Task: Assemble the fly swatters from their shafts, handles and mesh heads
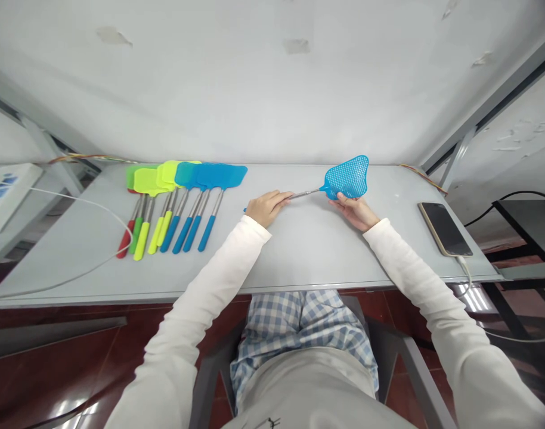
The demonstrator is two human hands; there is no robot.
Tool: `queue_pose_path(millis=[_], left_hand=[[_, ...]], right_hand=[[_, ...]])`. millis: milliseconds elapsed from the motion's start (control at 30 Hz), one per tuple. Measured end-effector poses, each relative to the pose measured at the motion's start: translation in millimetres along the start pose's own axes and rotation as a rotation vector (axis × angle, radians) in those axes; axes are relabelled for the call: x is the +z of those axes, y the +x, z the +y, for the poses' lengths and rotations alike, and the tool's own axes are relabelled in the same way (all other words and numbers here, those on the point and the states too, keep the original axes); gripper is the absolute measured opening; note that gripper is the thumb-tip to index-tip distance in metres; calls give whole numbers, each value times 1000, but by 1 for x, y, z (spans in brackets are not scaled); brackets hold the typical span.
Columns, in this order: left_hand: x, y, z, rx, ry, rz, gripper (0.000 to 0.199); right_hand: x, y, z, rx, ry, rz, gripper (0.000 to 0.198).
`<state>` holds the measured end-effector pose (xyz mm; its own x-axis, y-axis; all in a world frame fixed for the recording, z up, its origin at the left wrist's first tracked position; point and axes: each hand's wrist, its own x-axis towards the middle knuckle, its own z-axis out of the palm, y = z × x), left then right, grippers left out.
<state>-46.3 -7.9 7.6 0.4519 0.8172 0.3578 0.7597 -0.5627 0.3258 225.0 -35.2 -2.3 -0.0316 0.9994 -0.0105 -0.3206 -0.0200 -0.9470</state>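
Observation:
A blue fly swatter (346, 177) with a perforated head and a thin metal shaft lies across both hands above the table. My left hand (267, 208) is closed round its shaft and handle end; only a small blue tip of the handle shows beyond the fingers. At the lower edge of the head, my right hand (353, 211) grips it between thumb and fingers. To the left, several more fly swatters lie side by side, overlapping at their heads: blue swatters (221, 176), yellow-green swatters (149, 181), a green handle (137, 235) and a red handle (125, 239).
A phone (445, 229) with a white cable lies at the table's right. Another white cable (98, 205) crosses the left side over the red and green handles. The white wall (272, 89) rises behind the grey table (317, 256). A white power strip-like object (8, 193) sits far left.

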Motion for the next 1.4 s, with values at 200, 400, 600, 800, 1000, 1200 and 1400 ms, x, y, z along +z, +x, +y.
queue_pose_path(millis=[200, 400, 600, 800, 1000, 1200, 1400], left_hand=[[-4, -2, -9, 48, -86, 34, 40], [-7, -3, -12, 63, 57, 22, 42], [-2, -5, -11, 69, 116, -33, 40], [-1, -7, -4, 50, 89, -76, 38], [-7, -15, -3, -14, 56, -52, 38], [-24, -39, -8, -276, 74, 125, 42], [-20, -57, -28, -618, 200, 123, 63]], right_hand=[[-4, 2, -13, -14, -84, -45, 51], [-21, 9, -17, -104, -203, 54, 49], [-23, 9, -4, -159, -239, 11, 49], [-14, 3, -4, -127, -278, -31, 52], [-11, 2, -7, -110, -341, -147, 51], [-32, 17, 0, -324, -634, 32, 49], [-49, 24, 7, -418, -925, 93, 36]])
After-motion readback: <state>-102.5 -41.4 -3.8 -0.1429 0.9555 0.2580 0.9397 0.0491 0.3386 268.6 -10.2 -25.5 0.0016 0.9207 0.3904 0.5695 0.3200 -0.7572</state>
